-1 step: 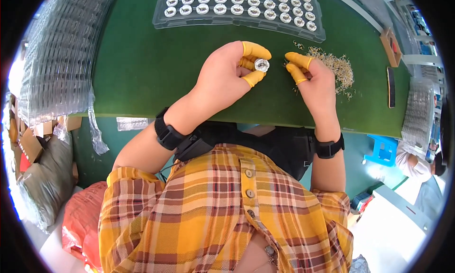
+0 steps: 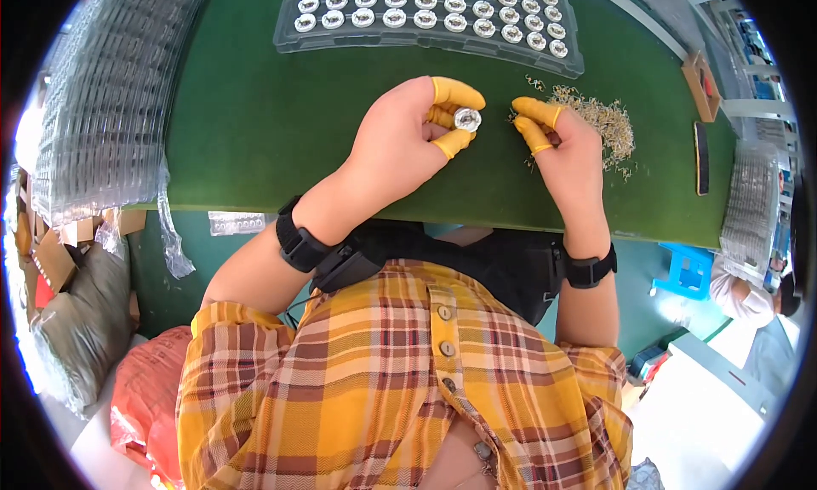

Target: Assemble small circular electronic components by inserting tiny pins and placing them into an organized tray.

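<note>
My left hand point(image 2: 396, 141), with yellow finger cots on its fingertips, pinches a small round silver-white part point(image 2: 467, 120) with a darker centre. Its round face is turned up, above the green table. To the right, the cotted thumb and forefinger of my right hand point(image 2: 566, 145) are closed together. A tiny wire-like metal piece point(image 2: 512, 116) just shows at their tips. Beside and behind this hand lies a loose pile of small bent metal pieces point(image 2: 608, 128). A clear plastic tray point(image 2: 366, 41) at the far side holds rows of similar round parts.
Tall stacks of clear plastic trays point(image 2: 102, 107) stand on the left. At the right edge are a small wooden box point(image 2: 702, 86) and a black strip point(image 2: 702, 158). Below the green table point(image 2: 255, 150) are a blue stool point(image 2: 685, 270), a red bag point(image 2: 153, 388) and another person point(image 2: 740, 299).
My left hand has shifted very slightly left with the round part. My right hand stays in place.
</note>
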### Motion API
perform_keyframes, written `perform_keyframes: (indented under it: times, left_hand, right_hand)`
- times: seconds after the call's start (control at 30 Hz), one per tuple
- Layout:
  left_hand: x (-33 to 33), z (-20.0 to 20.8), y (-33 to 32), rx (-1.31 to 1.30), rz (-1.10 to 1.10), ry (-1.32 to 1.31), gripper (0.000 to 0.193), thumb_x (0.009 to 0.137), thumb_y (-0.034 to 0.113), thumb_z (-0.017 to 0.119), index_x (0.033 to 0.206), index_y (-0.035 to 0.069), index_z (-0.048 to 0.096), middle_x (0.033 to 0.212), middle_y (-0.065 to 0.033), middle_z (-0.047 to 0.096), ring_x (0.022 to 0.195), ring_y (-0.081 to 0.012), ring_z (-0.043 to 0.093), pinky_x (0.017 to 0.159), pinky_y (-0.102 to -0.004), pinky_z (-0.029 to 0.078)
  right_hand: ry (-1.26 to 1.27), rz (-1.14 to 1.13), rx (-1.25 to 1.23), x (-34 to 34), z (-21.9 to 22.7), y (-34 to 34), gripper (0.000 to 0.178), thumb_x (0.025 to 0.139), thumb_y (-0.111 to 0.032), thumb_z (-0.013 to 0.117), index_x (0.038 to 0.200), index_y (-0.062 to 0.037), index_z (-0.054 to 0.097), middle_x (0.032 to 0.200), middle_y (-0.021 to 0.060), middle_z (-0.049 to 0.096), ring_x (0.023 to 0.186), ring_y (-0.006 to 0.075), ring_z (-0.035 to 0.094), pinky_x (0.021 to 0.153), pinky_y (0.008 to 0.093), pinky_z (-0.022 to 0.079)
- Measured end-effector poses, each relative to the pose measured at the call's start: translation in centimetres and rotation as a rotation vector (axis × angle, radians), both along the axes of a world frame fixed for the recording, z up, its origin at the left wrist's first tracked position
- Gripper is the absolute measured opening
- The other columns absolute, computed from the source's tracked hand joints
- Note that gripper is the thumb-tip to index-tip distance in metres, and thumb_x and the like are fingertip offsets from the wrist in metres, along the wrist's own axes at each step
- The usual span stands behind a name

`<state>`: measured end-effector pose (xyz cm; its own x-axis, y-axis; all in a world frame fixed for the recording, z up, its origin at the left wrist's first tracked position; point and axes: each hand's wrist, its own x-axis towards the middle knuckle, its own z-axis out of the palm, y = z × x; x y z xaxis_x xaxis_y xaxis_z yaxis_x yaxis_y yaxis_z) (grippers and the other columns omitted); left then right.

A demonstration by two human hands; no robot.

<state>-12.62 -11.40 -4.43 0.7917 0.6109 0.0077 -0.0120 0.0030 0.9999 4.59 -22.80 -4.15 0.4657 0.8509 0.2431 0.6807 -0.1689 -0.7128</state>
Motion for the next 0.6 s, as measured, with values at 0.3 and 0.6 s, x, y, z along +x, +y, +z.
perform_keyframes:
  times: [0.3, 0.6]
  left_hand:
    - [-0.5, -0.1, 0.0, -0.041, 0.014, 0.014, 0.031, 0.084, -0.011, 0.059, 0.114, -0.004, 0.052, 0.105, -0.0081, 0.059, 0.094, -0.0156, 0.062, 0.084, -0.0269, 0.053]
    - [-0.3, -0.4, -0.4, -0.072, 0.031, 0.003, 0.035, 0.082, -0.01, 0.063, 0.114, -0.002, 0.053, 0.105, -0.0068, 0.06, 0.093, -0.0126, 0.06, 0.083, -0.0251, 0.052]
  right_hand:
    - [-0.235, -0.114, -0.013, 0.1, 0.5, 0.1, 0.013, 0.077, -0.008, 0.071, 0.089, -0.0098, 0.07, 0.077, 0.0066, 0.062, 0.061, 0.0216, 0.058, 0.054, 0.0317, 0.046]
    - [-0.529, -0.044, -0.087, -0.8, 0.9, 0.1, 0.013, 0.071, -0.015, 0.074, 0.082, -0.0092, 0.069, 0.073, 0.0068, 0.057, 0.071, 0.0257, 0.058, 0.062, 0.0363, 0.047]
